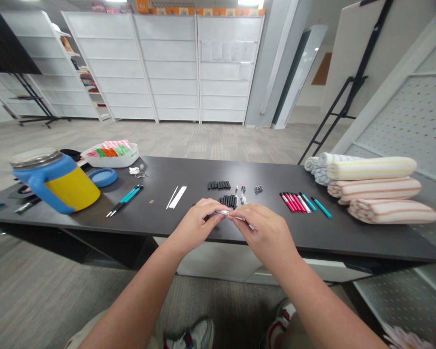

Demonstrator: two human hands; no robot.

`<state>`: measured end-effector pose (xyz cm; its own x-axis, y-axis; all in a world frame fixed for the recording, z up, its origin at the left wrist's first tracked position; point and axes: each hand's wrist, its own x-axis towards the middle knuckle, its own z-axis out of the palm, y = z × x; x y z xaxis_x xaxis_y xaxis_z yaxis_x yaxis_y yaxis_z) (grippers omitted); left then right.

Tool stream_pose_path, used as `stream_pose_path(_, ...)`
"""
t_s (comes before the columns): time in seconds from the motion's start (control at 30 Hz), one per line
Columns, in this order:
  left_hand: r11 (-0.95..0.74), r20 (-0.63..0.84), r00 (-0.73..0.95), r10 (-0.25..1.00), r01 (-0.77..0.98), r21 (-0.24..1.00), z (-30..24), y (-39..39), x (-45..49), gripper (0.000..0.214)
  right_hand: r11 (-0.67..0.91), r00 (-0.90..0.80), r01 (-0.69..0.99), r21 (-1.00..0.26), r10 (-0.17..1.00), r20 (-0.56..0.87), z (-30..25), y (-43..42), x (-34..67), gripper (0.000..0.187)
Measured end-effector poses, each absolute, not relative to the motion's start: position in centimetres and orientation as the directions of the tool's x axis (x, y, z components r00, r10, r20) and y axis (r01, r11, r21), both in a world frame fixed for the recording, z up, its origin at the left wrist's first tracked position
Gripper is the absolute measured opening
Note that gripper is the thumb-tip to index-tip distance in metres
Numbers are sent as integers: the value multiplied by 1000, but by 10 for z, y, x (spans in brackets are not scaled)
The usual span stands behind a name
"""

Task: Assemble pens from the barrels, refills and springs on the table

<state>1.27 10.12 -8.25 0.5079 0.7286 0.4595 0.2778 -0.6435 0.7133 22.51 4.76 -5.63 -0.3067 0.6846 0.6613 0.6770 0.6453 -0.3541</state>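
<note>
While both hands meet over the near edge of the dark desk [192,172], L hand [198,219] pinches a small white pc. [223,212] btwn thumb & fingertips, R hand [267,230] pinching close beside it; can't tell if they share 1 pc. or hold 2. Off R, red barrels [288,202] lie w/ teal barrels [321,207]. Just beyond the hands, black tubes [219,185] in 2 rows, silvery bits [258,189] nearby. Far L, white basket [130,157]; across the rm., white shelving [167,68].
</note>
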Motion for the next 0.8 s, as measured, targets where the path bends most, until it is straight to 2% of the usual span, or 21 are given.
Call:
stream_pose_path(0.43, -674, 476, 531, 701, 274, 687, -84, 102, 13, 18, 640, -302, 635, -432, 721, 624, -58, 51, 227, 9)
stream_pose_path(0.8, -671, 472, 528, 706, 287, 683, -86, 101, 13, 21, 566, -258, 680, -466, 780, 570, -58, 51, 228, 10)
